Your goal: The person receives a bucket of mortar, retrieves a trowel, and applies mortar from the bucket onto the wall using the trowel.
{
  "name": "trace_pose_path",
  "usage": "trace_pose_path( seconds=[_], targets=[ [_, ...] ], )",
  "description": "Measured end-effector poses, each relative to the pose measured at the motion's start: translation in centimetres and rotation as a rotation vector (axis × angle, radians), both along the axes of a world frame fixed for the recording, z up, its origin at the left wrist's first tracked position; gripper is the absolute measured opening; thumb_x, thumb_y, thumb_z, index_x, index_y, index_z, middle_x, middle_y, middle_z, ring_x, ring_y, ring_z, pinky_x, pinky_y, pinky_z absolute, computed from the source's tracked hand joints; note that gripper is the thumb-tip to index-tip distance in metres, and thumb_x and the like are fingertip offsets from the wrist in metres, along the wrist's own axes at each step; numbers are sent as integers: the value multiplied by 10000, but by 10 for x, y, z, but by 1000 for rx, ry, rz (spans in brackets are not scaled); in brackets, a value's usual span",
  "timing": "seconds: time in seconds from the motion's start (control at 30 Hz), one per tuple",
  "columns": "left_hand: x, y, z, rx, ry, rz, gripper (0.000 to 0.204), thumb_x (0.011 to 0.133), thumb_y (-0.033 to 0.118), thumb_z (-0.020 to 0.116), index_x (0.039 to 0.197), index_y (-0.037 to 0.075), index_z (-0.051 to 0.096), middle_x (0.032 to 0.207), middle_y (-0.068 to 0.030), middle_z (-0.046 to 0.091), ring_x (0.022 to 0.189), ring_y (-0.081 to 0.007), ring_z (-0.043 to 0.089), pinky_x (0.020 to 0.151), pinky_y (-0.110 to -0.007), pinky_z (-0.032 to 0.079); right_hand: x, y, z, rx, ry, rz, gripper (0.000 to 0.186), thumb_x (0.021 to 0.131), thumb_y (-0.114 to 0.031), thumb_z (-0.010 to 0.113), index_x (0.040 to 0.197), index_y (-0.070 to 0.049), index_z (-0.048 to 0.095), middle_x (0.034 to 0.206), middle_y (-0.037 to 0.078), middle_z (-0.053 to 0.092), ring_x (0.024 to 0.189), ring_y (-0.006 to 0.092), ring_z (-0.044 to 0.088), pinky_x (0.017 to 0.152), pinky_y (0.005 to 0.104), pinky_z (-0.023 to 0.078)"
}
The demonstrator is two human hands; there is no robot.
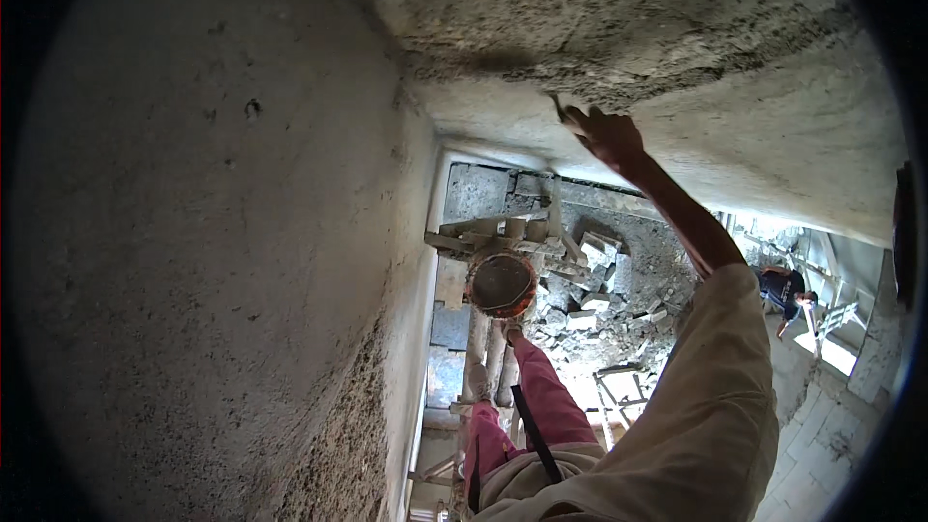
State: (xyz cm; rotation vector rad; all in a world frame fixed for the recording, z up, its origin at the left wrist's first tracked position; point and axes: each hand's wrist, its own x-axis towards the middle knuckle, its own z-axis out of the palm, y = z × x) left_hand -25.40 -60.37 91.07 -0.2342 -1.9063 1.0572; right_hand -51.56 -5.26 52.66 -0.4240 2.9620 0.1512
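Observation:
My right arm reaches up in a beige sleeve, and my right hand (607,137) is closed around a trowel (557,104). Only a thin, dark part of the trowel shows, seen nearly edge-on against the wall. It is at the border between smooth, pale plaster (493,106) and a rough, dark band of mortar (619,77) above it. Well below the hand, a round bucket (503,285) with an orange-red rim holds grey mortar. My left hand is out of view.
I stand on narrow scaffold planks (478,348) beside the bucket. A plastered wall (242,232) rises close on my left. Broken blocks and rubble (594,304) lie on the floor far below. Another person (785,290) bends over at the lower right.

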Motion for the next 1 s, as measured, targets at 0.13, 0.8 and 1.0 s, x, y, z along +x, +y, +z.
trace_pose_path(
  seconds=[0.13,0.8,1.0],
  targets=[
    [4,-7,-1,87,-23,-17,490,981,383,460,1361,77,501,1545,-190,273,1457,-411,82,1137,-629,86,-31,-56,11,-242,238,13,484,833,-228,692,1258,-153,475,897,108,608,727,284,663,572,408,532],
    [6,-16,2,125,-43,-34,516,961,449,486,1358,121,514,1536,-176,301,1446,-439,103,1126,-644,106,-8,-81,-106,-222,34,-209,282,896,-225,608,1166,-197,531,702,95,591,637,333,657,577,477,534],
    [10,-7,9,140,-3,-50,523,955,468,493,1357,134,517,1534,-171,310,1443,-447,109,1122,-649,113,-18,-100,4,-446,198,-239,293,888,-217,583,1168,-165,511,893,150,618,715,352,660,586,489,530]
  ],
)
